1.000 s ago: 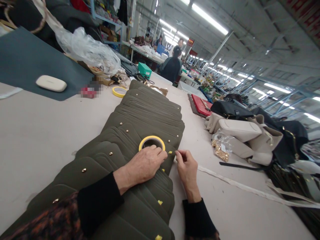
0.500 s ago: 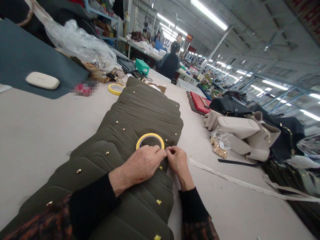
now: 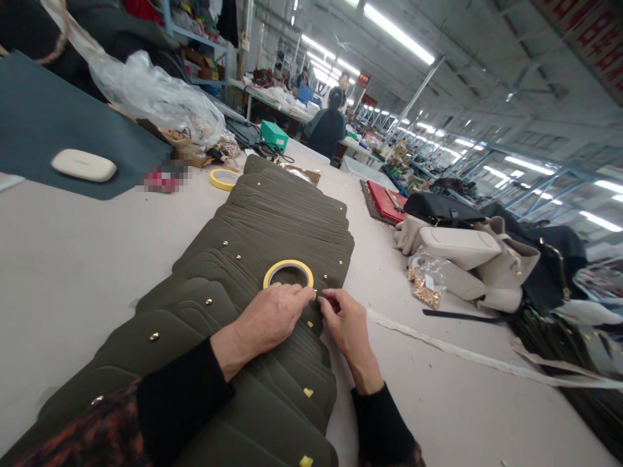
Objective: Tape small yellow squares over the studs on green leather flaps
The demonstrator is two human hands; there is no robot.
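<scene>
A roll of yellow tape point(image 3: 291, 266) stands out from the fingers of my left hand point(image 3: 267, 318), which is closed on its near edge. This hand rests over a long fanned-out row of dark olive panels point(image 3: 287, 227) with small gold studs. Just to the right, my right hand point(image 3: 346, 318) has its thumb and forefinger brought together by the panels' right edge. Whatever is between those fingertips is too small to make out. Little yellow tape bits point(image 3: 308, 393) stick to several panels below the hands.
Another yellow tape roll point(image 3: 224, 179) lies beyond the panels, left of a green box point(image 3: 274, 136). Beige bags point(image 3: 467, 253), a bag of gold hardware point(image 3: 427, 285) and a white strip point(image 3: 438, 347) are on the right. A white case point(image 3: 84, 165) sits at left. A person point(image 3: 328, 126) is farther back.
My right hand has drawn slightly down and away from my left hand, leaving a small gap between their fingertips. My left hand still holds the tape roll, shifted slightly left.
</scene>
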